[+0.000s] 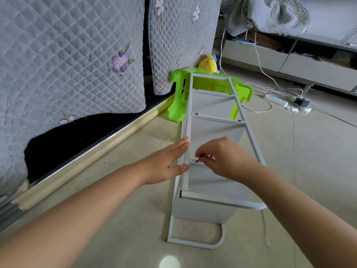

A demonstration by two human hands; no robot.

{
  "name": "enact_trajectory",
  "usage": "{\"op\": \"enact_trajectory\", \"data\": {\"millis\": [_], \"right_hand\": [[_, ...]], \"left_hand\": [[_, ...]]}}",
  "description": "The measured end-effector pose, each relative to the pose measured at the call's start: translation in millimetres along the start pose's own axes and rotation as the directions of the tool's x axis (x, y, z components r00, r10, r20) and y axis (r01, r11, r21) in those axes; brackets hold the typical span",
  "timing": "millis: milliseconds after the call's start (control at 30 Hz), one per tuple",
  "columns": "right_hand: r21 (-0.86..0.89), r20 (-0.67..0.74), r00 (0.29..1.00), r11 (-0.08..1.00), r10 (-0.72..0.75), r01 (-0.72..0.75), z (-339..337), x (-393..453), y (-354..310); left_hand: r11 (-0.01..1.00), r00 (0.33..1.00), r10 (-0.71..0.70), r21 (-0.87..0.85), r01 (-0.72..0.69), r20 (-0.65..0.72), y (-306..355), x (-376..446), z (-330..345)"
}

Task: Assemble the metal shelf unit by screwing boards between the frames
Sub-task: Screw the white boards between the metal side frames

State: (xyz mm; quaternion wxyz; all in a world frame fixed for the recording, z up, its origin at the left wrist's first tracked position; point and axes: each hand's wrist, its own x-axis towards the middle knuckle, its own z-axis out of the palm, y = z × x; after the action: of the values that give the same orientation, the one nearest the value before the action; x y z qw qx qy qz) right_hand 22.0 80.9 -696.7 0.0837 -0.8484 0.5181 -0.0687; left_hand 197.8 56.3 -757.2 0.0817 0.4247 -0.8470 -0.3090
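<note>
The grey metal shelf unit lies on its side on the tiled floor, its upper frame facing me and white boards standing between the frames. My left hand lies flat with straight fingers against the left rail of the frame. My right hand pinches a small black screw at the left end of a crossbar. Two other dark screws show on the crossbar farther up.
A green plastic stool lies tipped behind the shelf, with a yellow basket beyond it. A sofa with quilted grey covers runs along the left. Power strips and cables lie on the floor at right, before a low cabinet.
</note>
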Motion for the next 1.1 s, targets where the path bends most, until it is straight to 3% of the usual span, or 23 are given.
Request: {"op": "enact_trajectory", "data": {"millis": [467, 1100], "right_hand": [[-0.289, 0.229, 0.973, 0.952, -0.029, 0.097, -4, 17, -9], [-0.311, 0.178, 0.982, 0.95, 0.068, -0.01, 4, 16, -2]], "left_hand": [[0.996, 1.0, -0.016, -0.089, 0.017, 0.013, 0, -4, -5], [0.992, 0.999, -0.031, -0.12, 0.03, -0.009, 0, -1, -6]]}}
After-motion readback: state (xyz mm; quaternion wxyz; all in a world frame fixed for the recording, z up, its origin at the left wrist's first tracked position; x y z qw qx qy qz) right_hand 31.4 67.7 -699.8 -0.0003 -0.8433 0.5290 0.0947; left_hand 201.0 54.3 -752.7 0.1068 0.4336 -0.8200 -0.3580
